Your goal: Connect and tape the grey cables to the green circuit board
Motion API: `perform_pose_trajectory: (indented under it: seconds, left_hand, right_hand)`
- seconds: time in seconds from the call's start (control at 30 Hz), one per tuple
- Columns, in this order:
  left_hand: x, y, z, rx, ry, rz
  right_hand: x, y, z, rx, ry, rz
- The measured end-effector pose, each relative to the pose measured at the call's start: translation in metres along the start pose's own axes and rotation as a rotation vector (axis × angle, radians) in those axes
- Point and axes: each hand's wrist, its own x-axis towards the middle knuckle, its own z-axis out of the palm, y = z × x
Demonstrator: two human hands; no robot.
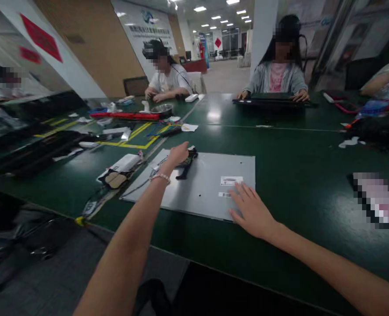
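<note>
A flat silver-grey panel (210, 202) with white printed labels (231, 181) lies on the green table in front of me. My right hand (255, 213) rests open near its right front corner, fingers spread, their tips by the labels. My left hand (178, 154) is closed at the panel's far left part, next to a dark bracket-like piece (187, 169) and what looks like a small circuit board. Whatever its fingers hold, if anything, is hidden. A grey cable (138, 188) runs along the panel's left side. My left wrist wears a beaded bracelet (160, 177).
Left of the panel sit a white device (123, 166) and wires. Further left are dark long parts (33, 145), a red strip (125, 116) and a metal bowl (162, 109). A blurred phone-like object (378, 197) lies right. Two people (169, 79) sit across; one touches a dark panel (269, 103).
</note>
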Motion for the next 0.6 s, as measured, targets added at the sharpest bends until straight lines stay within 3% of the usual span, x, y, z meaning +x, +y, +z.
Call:
perform_pose_trajectory:
  seconds: [0.17,0.33,0.43,0.6]
  left_hand:
    - [-0.019,-0.046,-0.025,0.077,0.034,-0.085]
    - [-0.073,-0.087,-0.032,0.225,-0.068,-0.187]
    - [-0.099,-0.094,-0.024,0.235,-0.106,-0.188]
    - [-0.113,-0.086,-0.011,0.281,0.04,-0.142]
  right_hand:
    - [-0.001,0.0,-0.002,0.01,0.007,0.0]
    - [-0.001,0.0,-0.006,0.045,-0.012,0.01]
    - [-0.001,0.001,-0.006,0.051,-0.021,0.018]
    - [-0.001,0.002,-0.007,0.057,-0.039,0.026]
